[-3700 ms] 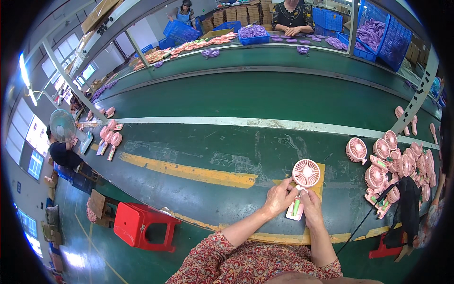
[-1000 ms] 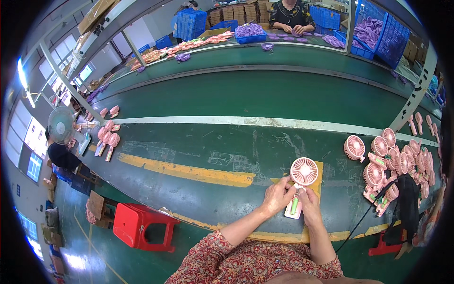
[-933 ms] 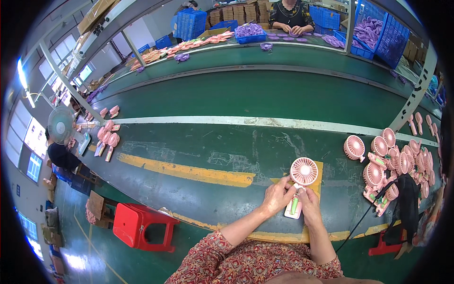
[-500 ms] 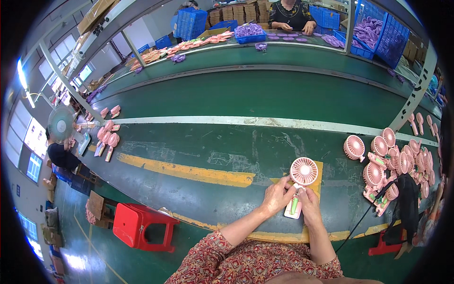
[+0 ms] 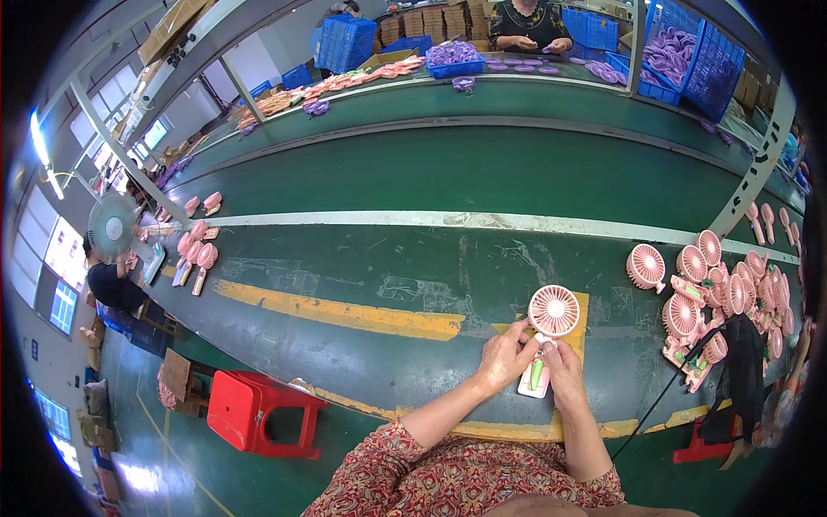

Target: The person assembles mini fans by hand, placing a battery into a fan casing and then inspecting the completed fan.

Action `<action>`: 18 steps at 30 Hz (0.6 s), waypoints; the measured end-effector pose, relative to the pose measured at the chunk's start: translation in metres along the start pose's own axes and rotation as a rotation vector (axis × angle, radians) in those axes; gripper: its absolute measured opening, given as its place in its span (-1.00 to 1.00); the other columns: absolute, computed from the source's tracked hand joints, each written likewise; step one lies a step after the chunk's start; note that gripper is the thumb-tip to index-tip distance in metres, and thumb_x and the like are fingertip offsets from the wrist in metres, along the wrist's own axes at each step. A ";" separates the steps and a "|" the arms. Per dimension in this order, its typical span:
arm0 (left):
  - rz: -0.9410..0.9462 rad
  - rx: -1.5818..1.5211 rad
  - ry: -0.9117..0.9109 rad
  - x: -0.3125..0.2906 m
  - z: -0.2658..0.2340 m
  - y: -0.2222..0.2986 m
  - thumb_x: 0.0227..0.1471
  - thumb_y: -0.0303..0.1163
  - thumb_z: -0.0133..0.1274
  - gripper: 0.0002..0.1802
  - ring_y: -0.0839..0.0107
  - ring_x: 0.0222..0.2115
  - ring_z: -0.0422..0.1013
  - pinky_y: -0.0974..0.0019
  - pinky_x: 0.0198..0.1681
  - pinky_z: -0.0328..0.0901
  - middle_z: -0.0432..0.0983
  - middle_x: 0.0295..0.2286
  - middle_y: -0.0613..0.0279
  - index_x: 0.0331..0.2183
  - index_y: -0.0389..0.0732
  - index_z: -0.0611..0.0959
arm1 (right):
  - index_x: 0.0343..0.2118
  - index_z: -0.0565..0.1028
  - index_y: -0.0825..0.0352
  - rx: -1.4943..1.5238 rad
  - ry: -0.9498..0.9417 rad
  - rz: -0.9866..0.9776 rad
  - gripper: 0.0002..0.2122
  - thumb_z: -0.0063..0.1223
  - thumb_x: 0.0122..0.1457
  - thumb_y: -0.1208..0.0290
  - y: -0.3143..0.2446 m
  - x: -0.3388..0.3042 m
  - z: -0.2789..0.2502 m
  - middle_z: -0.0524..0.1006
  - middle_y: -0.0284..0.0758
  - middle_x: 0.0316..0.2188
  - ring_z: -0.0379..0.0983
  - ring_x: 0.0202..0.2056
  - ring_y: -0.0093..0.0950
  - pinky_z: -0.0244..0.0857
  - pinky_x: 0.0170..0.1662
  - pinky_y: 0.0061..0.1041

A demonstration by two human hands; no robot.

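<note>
A pink handheld fan [image 5: 553, 311] with a round slatted head lies on the bench before me, its handle toward my body. Both hands close on its neck and upper handle. My left hand [image 5: 506, 355] grips from the left, thumb and fingertips just under the head. From the right, my right hand [image 5: 564, 370] presses its thumb and fingers at the same spot. Between the hands shows a light green piece on the handle, above the pale base. My fingers hide the detail where they meet.
Several pink fans [image 5: 732, 297] are heaped at the right, with a dark cloth [image 5: 739, 370] hanging beside them. More fans [image 5: 196, 250] stand far left. A red stool [image 5: 258, 414] is below the bench edge. Beyond the green belt [image 5: 465, 172], a co-worker [image 5: 527, 34] handles purple parts.
My hands and the fan stay nearly still. On the far belt, the purple parts have shifted slightly left, and the co-worker's hands have moved.
</note>
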State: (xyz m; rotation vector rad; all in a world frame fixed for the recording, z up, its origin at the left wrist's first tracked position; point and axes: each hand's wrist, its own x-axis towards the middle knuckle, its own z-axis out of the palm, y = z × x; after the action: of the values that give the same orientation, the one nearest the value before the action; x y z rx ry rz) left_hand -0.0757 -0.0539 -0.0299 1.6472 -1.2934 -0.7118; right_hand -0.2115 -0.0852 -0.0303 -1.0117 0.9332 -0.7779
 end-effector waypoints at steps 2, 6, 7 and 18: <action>0.000 -0.004 0.001 -0.001 0.000 0.000 -0.02 -0.35 0.01 -0.56 0.33 -0.58 0.49 0.27 -0.46 0.36 0.55 -0.52 0.10 -0.09 -0.36 0.44 | -0.12 0.38 0.45 0.014 -0.009 -0.009 -0.75 -0.17 0.24 0.38 0.000 0.000 0.000 0.46 -0.34 -0.31 0.35 -0.32 -0.67 0.26 -0.23 -0.64; 0.040 0.062 0.091 0.000 0.000 -0.003 0.04 -0.29 -0.04 -0.62 0.23 -0.56 0.49 0.25 -0.43 0.37 0.54 -0.53 0.05 -0.12 -0.30 0.49 | -0.15 0.38 0.45 0.025 0.006 -0.022 -0.76 -0.18 0.25 0.38 0.001 0.000 0.001 0.47 -0.33 -0.33 0.38 -0.35 -0.65 0.29 -0.26 -0.64; 0.073 0.119 0.151 0.000 0.000 -0.005 0.07 -0.25 -0.07 -0.64 0.19 -0.55 0.49 0.24 -0.42 0.37 0.54 -0.54 0.03 -0.14 -0.28 0.51 | -0.16 0.37 0.45 0.038 -0.017 -0.001 -0.75 -0.18 0.25 0.37 0.002 0.001 -0.001 0.48 -0.31 -0.36 0.41 -0.37 -0.62 0.32 -0.29 -0.62; 0.029 -0.171 0.218 0.001 -0.012 -0.011 0.14 -0.09 -0.14 -0.55 0.24 -0.63 0.39 0.23 -0.50 0.27 0.40 -0.66 0.05 -0.12 -0.27 0.50 | -0.19 0.35 0.42 0.085 -0.051 0.050 -0.76 -0.21 0.27 0.32 0.002 0.001 -0.001 0.50 -0.25 -0.42 0.51 -0.44 -0.44 0.44 -0.38 -0.52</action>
State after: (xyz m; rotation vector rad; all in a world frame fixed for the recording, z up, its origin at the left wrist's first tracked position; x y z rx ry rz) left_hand -0.0604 -0.0511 -0.0347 1.5184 -1.0696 -0.5909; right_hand -0.2116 -0.0855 -0.0329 -0.9270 0.8715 -0.7403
